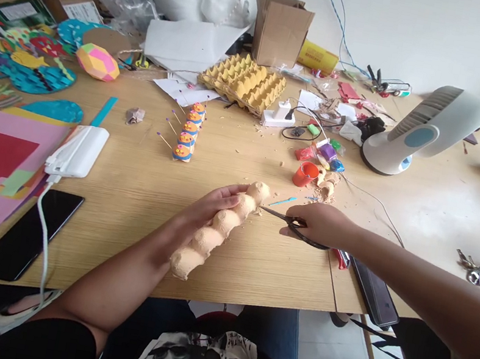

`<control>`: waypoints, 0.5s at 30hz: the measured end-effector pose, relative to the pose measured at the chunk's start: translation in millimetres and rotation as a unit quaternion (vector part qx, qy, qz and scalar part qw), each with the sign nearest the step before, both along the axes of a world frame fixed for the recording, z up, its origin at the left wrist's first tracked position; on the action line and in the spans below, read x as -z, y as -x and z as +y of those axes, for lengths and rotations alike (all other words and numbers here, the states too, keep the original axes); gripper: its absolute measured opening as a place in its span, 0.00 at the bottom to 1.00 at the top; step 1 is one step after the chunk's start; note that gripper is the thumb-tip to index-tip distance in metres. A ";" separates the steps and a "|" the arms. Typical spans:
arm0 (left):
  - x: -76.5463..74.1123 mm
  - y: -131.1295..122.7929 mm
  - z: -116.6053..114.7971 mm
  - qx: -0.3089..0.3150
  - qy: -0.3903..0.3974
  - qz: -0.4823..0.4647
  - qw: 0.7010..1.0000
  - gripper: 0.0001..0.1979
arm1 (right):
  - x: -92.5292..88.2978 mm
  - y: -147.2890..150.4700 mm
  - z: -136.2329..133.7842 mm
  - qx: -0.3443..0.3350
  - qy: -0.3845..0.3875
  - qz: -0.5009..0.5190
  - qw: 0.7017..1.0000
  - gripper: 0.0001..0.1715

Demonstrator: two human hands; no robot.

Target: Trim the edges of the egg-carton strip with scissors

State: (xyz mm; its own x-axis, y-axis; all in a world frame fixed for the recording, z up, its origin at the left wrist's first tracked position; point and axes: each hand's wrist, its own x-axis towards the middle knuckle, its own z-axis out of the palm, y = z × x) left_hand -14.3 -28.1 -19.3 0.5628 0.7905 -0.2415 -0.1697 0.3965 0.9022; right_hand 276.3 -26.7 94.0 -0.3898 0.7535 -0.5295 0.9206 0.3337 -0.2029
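Observation:
A strip of egg carton (227,223), tan and bumpy, slants over the table's front part. My left hand (217,203) is closed around its far left side, thumb on top. My right hand (324,224) grips dark-handled scissors (300,230), whose blades point left and meet the strip's right edge near its far end. Whether the blades are apart is too small to tell. Bits of cut carton lie around the strip. Further back stands a decorated caterpillar (188,133) made of cups, with orange and blue paint and pins as feelers.
An orange-red cup (305,174), clay packets (327,151) and carton scraps (327,185) lie beyond my right hand. A white fan (422,134) stands at right. Yellow egg trays (248,82) are behind. Phones (30,235) and a white power bank (82,152) lie nearby.

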 end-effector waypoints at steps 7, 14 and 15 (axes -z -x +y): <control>-3.1 -6.5 -0.6 -0.078 -0.026 -0.015 0.997 0.39 | 47.8 8.1 -21.2 0.233 0.094 0.299 0.921 0.33; 2.0 -11.5 0.2 -0.119 -0.017 -0.058 0.991 0.41 | 82.6 63.0 -9.0 0.398 0.055 0.598 0.694 0.38; 2.4 -12.7 0.4 -0.132 -0.017 -0.063 0.989 0.39 | 86.5 69.5 -4.2 0.403 0.047 0.622 0.670 0.40</control>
State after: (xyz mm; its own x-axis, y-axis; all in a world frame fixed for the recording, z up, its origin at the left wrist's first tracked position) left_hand -1.6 -27.7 -21.8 0.3590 0.9208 -0.1523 -0.3762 0.2921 0.8793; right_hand 206.8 -30.9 7.5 -0.0614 0.9705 -0.2330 -0.1053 -0.2384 -0.9654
